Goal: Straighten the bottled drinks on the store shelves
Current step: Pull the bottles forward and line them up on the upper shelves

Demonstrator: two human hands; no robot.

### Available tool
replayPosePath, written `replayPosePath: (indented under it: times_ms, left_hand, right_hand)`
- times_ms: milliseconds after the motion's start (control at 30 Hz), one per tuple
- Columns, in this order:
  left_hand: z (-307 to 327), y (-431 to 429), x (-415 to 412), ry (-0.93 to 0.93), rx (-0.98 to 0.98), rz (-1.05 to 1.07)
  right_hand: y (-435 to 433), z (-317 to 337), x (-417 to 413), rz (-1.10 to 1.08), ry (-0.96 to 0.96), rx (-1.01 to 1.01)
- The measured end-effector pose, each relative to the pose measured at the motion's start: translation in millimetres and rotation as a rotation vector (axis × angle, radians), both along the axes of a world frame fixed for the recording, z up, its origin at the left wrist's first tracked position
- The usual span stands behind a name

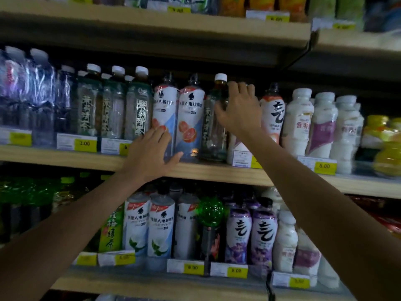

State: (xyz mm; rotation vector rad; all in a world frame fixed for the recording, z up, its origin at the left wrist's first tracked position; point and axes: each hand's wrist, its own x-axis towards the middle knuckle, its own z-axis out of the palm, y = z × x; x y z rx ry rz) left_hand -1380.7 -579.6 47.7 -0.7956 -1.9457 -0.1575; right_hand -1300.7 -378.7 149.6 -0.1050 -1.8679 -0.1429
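Observation:
On the middle shelf [217, 170] stand rows of bottled drinks. My left hand [152, 153] wraps round the base of a white-and-blue grapefruit drink bottle [162, 105], thumb on its right side. Beside it stands a second grapefruit bottle [191, 114]. My right hand [240, 109] grips the upper part of a dark clear tea bottle with a white cap [213, 131], fingers curled behind its neck. That tea bottle leans slightly left, out of line with the matching tea bottles [136, 105] further left. A white-and-orange bottle [274, 109] stands right of my right hand.
White milky drink bottles [321, 127] fill the shelf's right side, yellow ones [384, 144] at the far right. Water bottles [26, 94] stand at the left. The upper shelf's underside [152, 38] hangs close above the caps. The lower shelf [195, 224] holds more bottles, with price tags along the shelf edges.

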Motion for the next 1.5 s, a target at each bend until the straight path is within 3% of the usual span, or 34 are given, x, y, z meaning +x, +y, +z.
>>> replayPosePath:
  times_ms: [300, 533, 700, 767, 1000, 1167, 1333, 1500]
  left_hand:
    - [-6.1, 1.1, -2.8, 0.07, 0.067, -0.068]
    - [-9.4, 1.8, 0.3, 0.027, 0.067, -0.057]
    - [-8.6, 3.9, 9.6, -0.047, 0.066, -0.01]
    - [-7.3, 3.7, 10.7, -0.087, 0.045, 0.01]
    - [2.3, -0.5, 18.4, -0.26, -0.079, 0.023]
    - [1.8, -3.6, 19.1, -0.297, -0.107, 0.022]
    - [4.7, -11.9, 17.2, -0.274, -0.158, -0.009]
    - [5.4, -26.9, 6.6, -0.118, -0.232, -0.029]
  right_hand:
    - [-2.2, 7.9, -10.6, 0.06, -0.073, -0.144]
    - [-12.0, -6.7, 0.3, 0.297, 0.023, -0.316]
    - [-17.5, -14.9, 8.5, 0.668, 0.008, -0.551]
    - [-16.3, -18.9, 10.2, 0.719, -0.002, -0.609]
    - [-11.2, -28.9, 15.0, 0.71, -0.083, -0.704]
    - [-9.9, -34.8, 13.3, 0.583, -0.041, -0.61]
    - [-12.9, -45.0, 17.6, 0.556, 0.074, -0.565]
    - [-29.7, -40.5, 23.9, 0.545, 0.169, -0.519]
